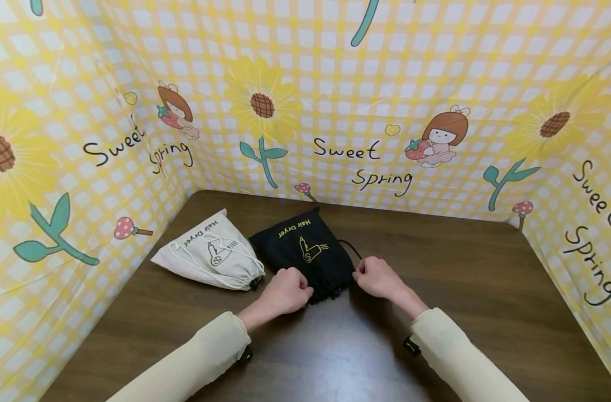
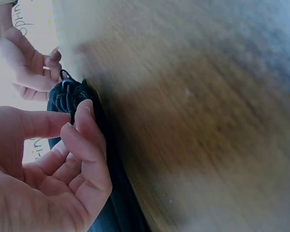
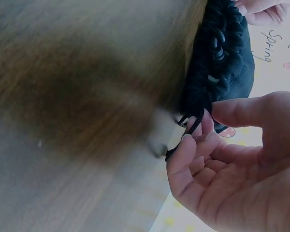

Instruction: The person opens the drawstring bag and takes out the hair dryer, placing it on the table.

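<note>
A black drawstring bag (image 1: 305, 245) with gold "Hair Dryer" lettering lies on the table, its gathered mouth toward me. My left hand (image 1: 287, 290) pinches that mouth at its left corner, thumb and forefinger together; in the left wrist view the bunched black cloth (image 2: 70, 99) shows just beyond the fingertips. At the mouth's right side my right hand (image 1: 381, 278) holds the black drawstring (image 3: 195, 123), which runs across the fingers in the right wrist view. A cord loop (image 1: 351, 245) stands out above this hand.
A cream drawstring bag (image 1: 207, 257), also printed "Hair Dryer", lies left of the black one, close beside it. Both rest on a dark brown wooden table (image 1: 466, 268). Yellow checked cloth walls (image 1: 295, 33) with flower prints enclose the back and sides.
</note>
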Action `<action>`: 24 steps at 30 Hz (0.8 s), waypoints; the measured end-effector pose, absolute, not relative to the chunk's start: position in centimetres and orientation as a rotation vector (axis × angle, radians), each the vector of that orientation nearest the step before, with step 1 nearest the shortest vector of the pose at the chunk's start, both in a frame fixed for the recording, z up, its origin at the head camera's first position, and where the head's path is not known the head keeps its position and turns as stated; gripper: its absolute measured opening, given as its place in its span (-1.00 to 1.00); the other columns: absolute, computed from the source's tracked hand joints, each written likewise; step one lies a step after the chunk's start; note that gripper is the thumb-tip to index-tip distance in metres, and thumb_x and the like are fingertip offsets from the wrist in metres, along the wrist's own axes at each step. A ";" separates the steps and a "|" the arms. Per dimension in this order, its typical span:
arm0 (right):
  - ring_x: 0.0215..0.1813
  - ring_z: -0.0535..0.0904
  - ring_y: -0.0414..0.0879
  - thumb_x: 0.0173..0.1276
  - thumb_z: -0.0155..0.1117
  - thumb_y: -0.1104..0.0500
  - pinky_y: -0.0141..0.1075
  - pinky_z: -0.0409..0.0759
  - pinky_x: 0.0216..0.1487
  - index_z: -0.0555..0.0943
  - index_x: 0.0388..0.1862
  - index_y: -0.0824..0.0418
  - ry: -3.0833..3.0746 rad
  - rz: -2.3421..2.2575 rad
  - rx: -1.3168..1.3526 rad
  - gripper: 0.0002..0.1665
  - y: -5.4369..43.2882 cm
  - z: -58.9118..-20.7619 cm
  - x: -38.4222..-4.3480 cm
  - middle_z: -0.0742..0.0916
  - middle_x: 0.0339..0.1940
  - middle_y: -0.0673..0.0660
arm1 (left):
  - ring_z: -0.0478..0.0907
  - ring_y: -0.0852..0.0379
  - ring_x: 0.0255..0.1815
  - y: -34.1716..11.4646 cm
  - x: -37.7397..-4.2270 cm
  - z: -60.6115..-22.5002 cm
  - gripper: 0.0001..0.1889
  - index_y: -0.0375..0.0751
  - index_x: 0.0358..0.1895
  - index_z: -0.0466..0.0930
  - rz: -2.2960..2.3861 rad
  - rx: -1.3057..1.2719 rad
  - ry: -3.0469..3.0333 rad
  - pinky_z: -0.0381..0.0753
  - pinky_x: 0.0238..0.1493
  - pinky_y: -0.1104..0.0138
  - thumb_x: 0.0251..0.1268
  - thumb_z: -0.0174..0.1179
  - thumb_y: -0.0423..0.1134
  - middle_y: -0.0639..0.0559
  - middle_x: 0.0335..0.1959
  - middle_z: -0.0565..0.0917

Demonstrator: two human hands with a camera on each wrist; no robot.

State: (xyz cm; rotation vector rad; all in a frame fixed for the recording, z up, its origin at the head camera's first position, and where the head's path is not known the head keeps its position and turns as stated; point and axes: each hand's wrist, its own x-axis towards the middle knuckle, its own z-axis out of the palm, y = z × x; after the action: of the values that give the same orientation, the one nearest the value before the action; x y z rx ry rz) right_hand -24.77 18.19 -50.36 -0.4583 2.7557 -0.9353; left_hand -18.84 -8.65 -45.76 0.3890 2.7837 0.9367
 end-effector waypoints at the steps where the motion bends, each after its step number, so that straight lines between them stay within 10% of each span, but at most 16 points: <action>1: -0.53 0.46 -0.07 0.56 0.23 0.05 -0.17 0.41 -0.45 0.56 -0.48 0.09 2.761 -0.922 -0.460 -0.66 18.3 -50.8 -25.0 0.54 -0.59 0.01 | 0.31 0.25 -0.80 -8.6 -18.8 -45.7 -0.42 -0.01 -0.86 0.35 0.937 0.387 2.783 0.20 -0.67 0.37 0.41 0.29 -0.26 0.28 -0.90 0.31; 11: -0.50 0.47 -0.07 0.57 0.22 0.19 -0.21 0.42 -0.40 0.56 -0.41 0.18 2.723 -0.888 -0.320 -0.73 16.5 -45.1 -22.0 0.56 -0.55 0.06 | 0.30 0.26 -0.82 -8.8 -18.9 -45.4 -0.41 0.01 -0.87 0.32 0.929 0.376 2.788 0.17 -0.67 0.38 0.37 0.30 -0.26 0.26 -0.90 0.35; 24: -0.63 0.37 -0.08 0.58 0.22 0.06 -0.19 0.31 -0.59 0.50 -0.52 0.10 2.711 -0.915 -0.363 -0.61 18.4 -50.7 -25.2 0.48 -0.67 0.02 | 0.34 0.30 -0.83 -9.0 -18.8 -45.2 -0.43 0.03 -0.86 0.26 0.928 0.384 2.806 0.13 -0.68 0.40 0.30 0.28 -0.31 0.26 -0.90 0.43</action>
State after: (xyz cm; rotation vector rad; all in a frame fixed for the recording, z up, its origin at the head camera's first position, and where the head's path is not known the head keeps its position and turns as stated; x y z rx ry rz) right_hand -25.18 18.37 -50.75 -0.3630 2.7107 -0.9155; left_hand -18.76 -8.98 -45.17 0.3835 2.8063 0.9279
